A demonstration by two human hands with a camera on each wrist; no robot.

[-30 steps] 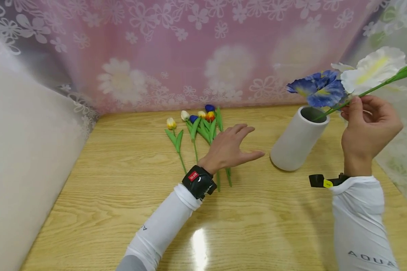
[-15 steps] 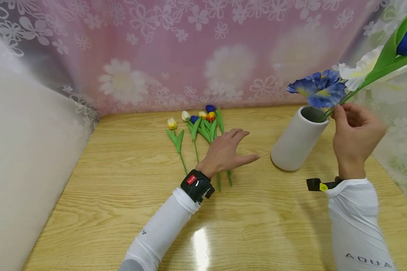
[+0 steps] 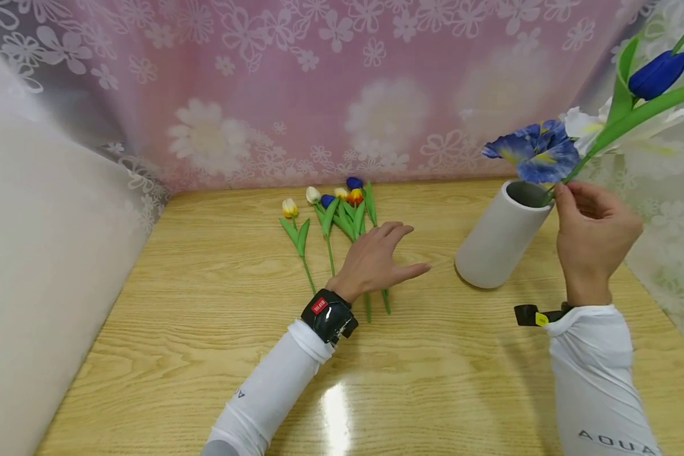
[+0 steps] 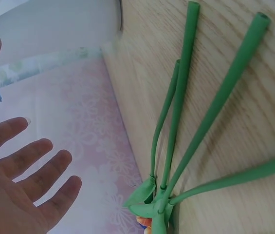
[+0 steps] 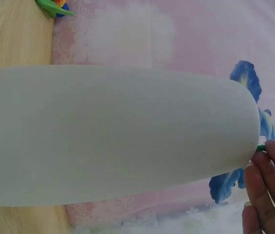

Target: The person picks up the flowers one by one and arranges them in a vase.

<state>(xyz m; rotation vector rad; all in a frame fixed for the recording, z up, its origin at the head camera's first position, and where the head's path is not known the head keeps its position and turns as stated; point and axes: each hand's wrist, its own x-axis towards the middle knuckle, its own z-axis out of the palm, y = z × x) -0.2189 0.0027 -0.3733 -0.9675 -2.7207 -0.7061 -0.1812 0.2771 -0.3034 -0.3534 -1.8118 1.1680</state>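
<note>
I've got the right hand (image 3: 597, 244) pinching the blue tulip (image 3: 657, 76) by its stem at the white vase's (image 3: 497, 240) rim; left hand (image 3: 373, 259) spread, holding nothing. I'd steepen the stem, ease down, avoid snagging the blue iris (image 3: 538, 152).

Surroundings of the work: a wood-grain tabletop (image 3: 205, 354) before a pink floral curtain (image 3: 296, 95).
The curtain bears large white blooms and smaller outlined flowers; a bright glare patch (image 3: 336, 411) marks the tabletop's near part. Left, a plain whitish wall (image 3: 45, 190); right, a pale panel (image 3: 675, 272) with floral print.
</note>
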